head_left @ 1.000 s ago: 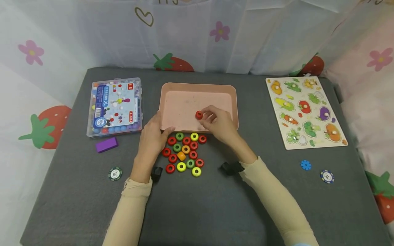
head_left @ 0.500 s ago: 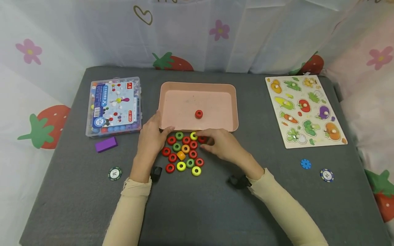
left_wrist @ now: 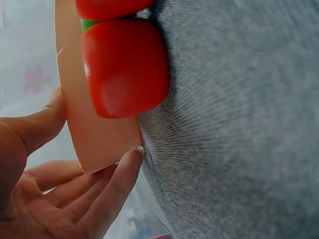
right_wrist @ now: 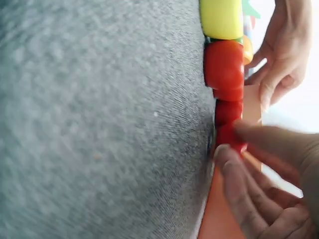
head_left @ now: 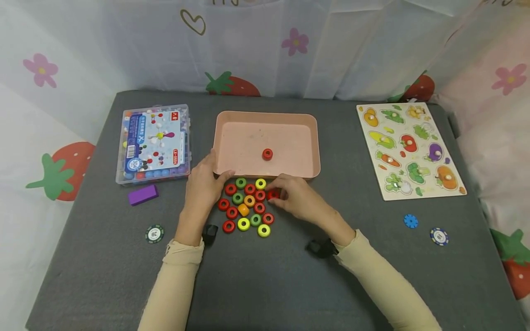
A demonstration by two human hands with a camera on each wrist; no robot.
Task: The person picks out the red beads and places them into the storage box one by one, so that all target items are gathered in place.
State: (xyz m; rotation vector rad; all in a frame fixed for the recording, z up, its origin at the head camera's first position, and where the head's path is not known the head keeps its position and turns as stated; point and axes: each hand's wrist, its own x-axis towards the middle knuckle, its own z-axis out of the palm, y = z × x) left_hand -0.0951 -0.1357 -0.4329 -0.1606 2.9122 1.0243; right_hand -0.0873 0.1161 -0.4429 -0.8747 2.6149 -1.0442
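Note:
A pink tray (head_left: 244,138) has one red bead (head_left: 267,154) with a hole lying in it. My left hand (head_left: 202,184) grips the tray's front left corner, thumb on the rim (left_wrist: 60,94) and fingers against the outside. In front of the tray lies a flat cluster of red, green, yellow and orange beads (head_left: 250,201); one orange bead (head_left: 243,210) is on its side. At the cluster's right edge my right hand (head_left: 300,197) pinches another red bead (head_left: 273,194) between thumb and fingers, partly hidden. The right wrist view shows this red bead (right_wrist: 229,137) low at the cloth.
A clear case of colored balls (head_left: 153,142) stands at the left, with a purple block (head_left: 143,195) and a green poker chip (head_left: 155,234) below it. To the right lie a vegetable puzzle board (head_left: 410,151), a blue disc (head_left: 411,221) and a blue-white chip (head_left: 439,236).
My right hand has let go of a red bead in the tray and come back toward me to the cluster, where it now pinches another red bead. My left hand stays at the corner.

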